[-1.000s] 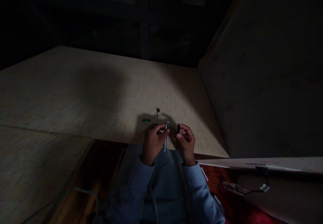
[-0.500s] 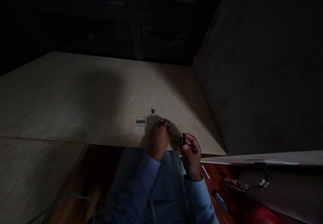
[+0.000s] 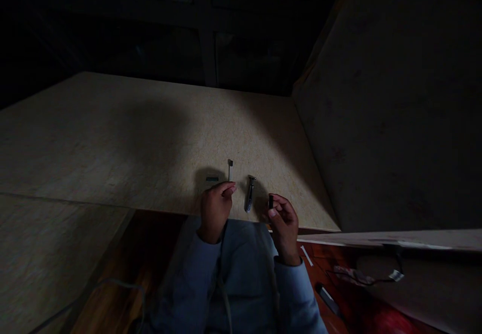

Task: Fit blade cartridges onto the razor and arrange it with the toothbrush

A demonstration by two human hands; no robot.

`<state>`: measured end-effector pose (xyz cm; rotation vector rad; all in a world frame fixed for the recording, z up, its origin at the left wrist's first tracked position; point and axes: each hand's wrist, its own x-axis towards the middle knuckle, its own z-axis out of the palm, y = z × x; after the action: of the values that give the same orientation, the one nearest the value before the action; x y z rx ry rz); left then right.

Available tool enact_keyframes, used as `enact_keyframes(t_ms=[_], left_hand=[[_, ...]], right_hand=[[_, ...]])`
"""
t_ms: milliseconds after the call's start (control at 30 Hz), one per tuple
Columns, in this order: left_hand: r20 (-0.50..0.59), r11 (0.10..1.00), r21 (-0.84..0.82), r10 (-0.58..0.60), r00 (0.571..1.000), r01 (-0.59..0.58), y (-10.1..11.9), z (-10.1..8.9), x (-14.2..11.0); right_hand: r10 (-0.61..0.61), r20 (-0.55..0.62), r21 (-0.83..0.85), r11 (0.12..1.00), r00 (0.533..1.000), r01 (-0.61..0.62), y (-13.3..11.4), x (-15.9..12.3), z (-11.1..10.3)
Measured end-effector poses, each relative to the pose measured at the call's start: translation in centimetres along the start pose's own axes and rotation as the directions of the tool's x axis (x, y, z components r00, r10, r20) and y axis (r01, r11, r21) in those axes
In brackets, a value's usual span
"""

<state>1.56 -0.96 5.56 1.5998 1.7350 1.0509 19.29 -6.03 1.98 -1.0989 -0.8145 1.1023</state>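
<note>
It's dim in here, the upper part nearly black. Soft shadows lie across the tabletop (image 3: 211,123), and its far-left corner fades into darkness.

the table (image 3: 150,138) is beige, flecked all over with fine, darker ochre mottling and dulled to grey-brown in the shadows. the tool (image 3: 250,194) is silver and black, the piece (image 3: 270,202) solid black, the stick (image 3: 230,172) pale grey with a dark tip, and the strip (image 3: 212,179) dark green-teal. both sleeves (image 3: 299,294) are plain dusty blue, above a blue-grey lap (image 3: 246,273). the wall (image 3: 395,123) is dark grey with faint reddish blotches. the floor (image 3: 318,268) is red-brown, the cloth (image 3: 389,321) deep red, the cable (image 3: 376,285) black, its tag (image 3: 396,275) white.
</note>
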Motion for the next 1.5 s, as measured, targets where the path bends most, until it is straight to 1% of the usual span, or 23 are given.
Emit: enact_keyframes(t_ms=[100,267,433,500,600,700,767,800,833,867,900,933,967,1000,1033,1067,1133,1200,1333,1433,1500], left_hand=[[0.027,0.997,0.073,-0.017,0.999,0.015,-0.5,-0.3,0.1],[-0.007,0.971,0.240,-0.002,1.000,0.004,-0.5,-0.3,0.0],[0.057,0.922,0.388,-0.023,0.998,-0.001,-0.4,0.2,0.0],[0.079,0.917,0.399,-0.023,0.997,-0.010,-0.3,0.4,0.0],[0.095,0.941,0.339,-0.046,0.994,0.011,-0.1,0.2,0.0],[0.080,0.954,0.298,-0.072,0.994,0.045,-0.3,-0.2,0.0],[0.063,0.972,0.226,-0.083,0.995,0.067,-0.8,-0.4,0.0],[0.057,0.985,0.146,-0.096,0.994,0.087,-1.0,-0.5,0.1],[0.061,0.993,0.027,-0.117,0.991,0.115,-1.3,-0.7,0.2],[0.082,0.980,-0.126,-0.145,0.986,0.154,-1.5,-0.9,0.2],[0.128,0.933,-0.295,-0.174,0.976,0.205,-1.6,-1.2,0.2],[0.191,0.850,-0.456,-0.195,0.962,0.263,-1.6,-1.5,0.3],[0.261,0.742,-0.588,-0.202,0.944,0.321,-1.4,-2.0,0.3],[0.326,0.629,-0.682,-0.196,0.925,0.373,-1.2,-2.5,0.2],[0.375,0.531,-0.741,-0.180,0.909,0.411,-0.9,-3.0,0.1],[0.411,0.450,-0.779,-0.159,0.897,0.437,-0.6,-3.6,0.1],[0.475,0.337,-0.808,-0.113,0.873,0.483,-0.1,-4.5,-0.1],[0.521,0.278,-0.808,-0.073,0.850,0.519,0.0,-5.0,-0.2],[0.574,0.203,-0.798,-0.030,0.818,0.568,-0.2,-5.3,-0.2],[0.572,0.106,-0.815,-0.012,0.820,0.570,0.0,-5.3,0.0],[0.563,0.072,-0.824,-0.010,0.826,0.562,0.2,-5.3,0.1]], right_hand=[[0.021,0.023,-0.008,1.000,1.000,-0.021,-0.2,0.3,0.2],[0.038,0.046,-0.055,0.998,0.998,-0.035,-0.3,0.6,0.4],[0.045,0.048,-0.073,0.996,0.998,-0.041,-0.5,0.6,0.5],[0.040,0.047,-0.089,0.995,0.998,-0.036,-0.6,0.5,0.6],[0.022,0.044,-0.120,0.993,0.999,-0.016,-0.7,0.6,0.7],[0.010,0.041,-0.141,0.990,0.999,-0.004,-0.7,0.6,0.7],[0.004,0.036,-0.146,0.989,0.999,0.001,-0.7,0.6,0.6],[0.003,0.034,-0.146,0.989,0.999,0.002,-0.7,0.6,0.6],[0.003,0.034,-0.145,0.989,0.999,0.002,-0.7,0.6,0.6],[0.002,0.035,-0.143,0.990,0.999,0.003,-0.7,0.6,0.6],[0.001,0.037,-0.142,0.990,0.999,0.004,-0.6,0.5,0.6],[0.000,0.039,-0.142,0.990,0.999,0.006,-0.6,0.5,0.6],[-0.002,0.041,-0.142,0.990,0.999,0.008,-0.6,0.5,0.6],[-0.006,0.040,-0.142,0.990,0.999,0.012,-0.6,0.5,0.6],[-0.010,0.039,-0.141,0.990,0.999,0.015,-0.5,0.5,0.6],[-0.012,0.036,-0.141,0.990,0.999,0.017,-0.5,0.6,0.6],[-0.016,0.032,-0.140,0.990,0.999,0.020,-0.4,0.6,0.5],[-0.015,0.033,-0.137,0.990,0.999,0.019,-0.4,0.6,0.5],[-0.012,0.029,-0.135,0.991,0.999,0.016,-0.5,0.4,0.6],[-0.013,0.023,-0.152,0.988,1.000,0.017,-0.5,0.3,0.6],[-0.014,0.020,-0.164,0.986,1.000,0.017,-0.4,0.3,0.5]])
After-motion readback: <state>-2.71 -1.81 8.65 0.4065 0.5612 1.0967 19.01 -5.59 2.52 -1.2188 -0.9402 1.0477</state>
